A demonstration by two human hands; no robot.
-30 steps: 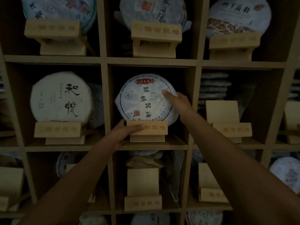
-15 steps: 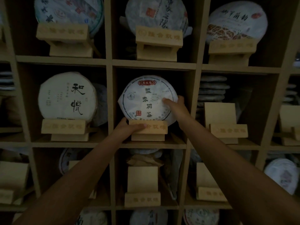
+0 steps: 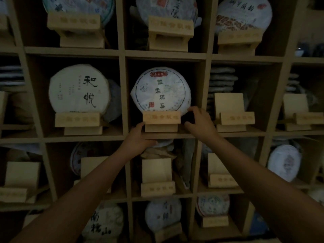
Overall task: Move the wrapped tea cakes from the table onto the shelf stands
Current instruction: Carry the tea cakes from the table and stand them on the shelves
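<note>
A round white-wrapped tea cake [image 3: 160, 90] with a red label and dark characters stands upright on a wooden stand [image 3: 161, 118] in the middle shelf cell. My left hand [image 3: 138, 139] is at the shelf's front edge, just below the stand's left corner. Its fingertips reach up to the stand's base and its thumb lies under the board. My right hand [image 3: 201, 123] hovers at the cake's lower right, fingers and thumb loosely curved with a gap between them. One fingertip is at the cake's rim. Neither hand carries anything.
The wooden grid shelf [image 3: 164, 55] fills the view, with wrapped cakes on stands above, left [image 3: 78, 90] and below. Bare stands sit to the right [image 3: 229, 111], far right [image 3: 296, 111] and directly below [image 3: 157, 174]. Flat stacked cakes [image 3: 222, 81] lie behind the right stand.
My right hand slid down from the cake's face to its lower right rim. My left hand dropped from the stand's front plate to the shelf edge. The cake stays on its stand.
</note>
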